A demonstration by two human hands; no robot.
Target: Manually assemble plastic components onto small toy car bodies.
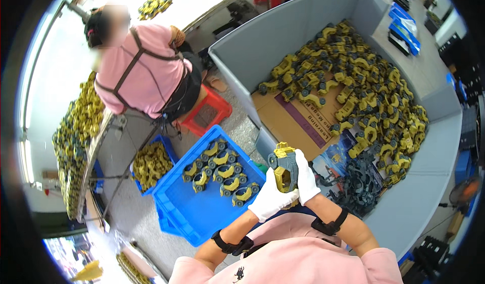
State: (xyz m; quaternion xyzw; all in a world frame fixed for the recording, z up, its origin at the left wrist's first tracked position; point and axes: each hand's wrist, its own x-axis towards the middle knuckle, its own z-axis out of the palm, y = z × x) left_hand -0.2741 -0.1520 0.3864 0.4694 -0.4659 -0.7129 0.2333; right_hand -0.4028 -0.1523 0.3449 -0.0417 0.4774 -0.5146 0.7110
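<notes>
1. The white-gloved left hand [270, 199] grasps a yellow-and-grey toy vehicle [286, 158] from its left.
2. The right hand [306, 180] grips its right side.
3. From where I stand, the toy vehicle sits between the palms, just past the right corner of the blue tray [184, 203].

Left grip [273, 198], right grip [306, 180], apparently toy vehicle [286, 161] between
</notes>
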